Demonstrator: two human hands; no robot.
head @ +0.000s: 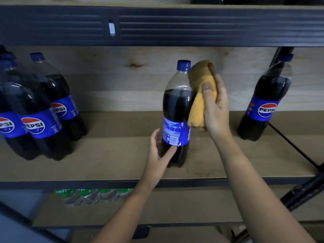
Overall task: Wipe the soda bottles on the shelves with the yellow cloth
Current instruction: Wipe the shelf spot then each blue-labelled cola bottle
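A Pepsi bottle [177, 109] with a blue cap stands upright near the middle of the wooden shelf [108, 155], its nutrition panel and barcode turned toward the camera. The yellow cloth [201, 95] is bunched against the bottle's right shoulder, just below the cap. The right hand [216, 109] grips the cloth, thumb pressed across the front of the folds and the other fingers curled behind it. The left hand [158, 155] reaches to the lower part of the bottle; its thumb touches the bottom edge of the label and the other fingers, loosely spread, wrap toward the bottle's left side, cradling it rather than clamping hard.

To the left, well apart, a cluster of Pepsi bottles [35, 118] stands with logos facing out. To the right, another Pepsi bottle [264, 106] stands beside a dark metal upright. Above runs a dark shelf beam [175, 27]. On the shelf below lie green-capped clear bottles [93, 195].
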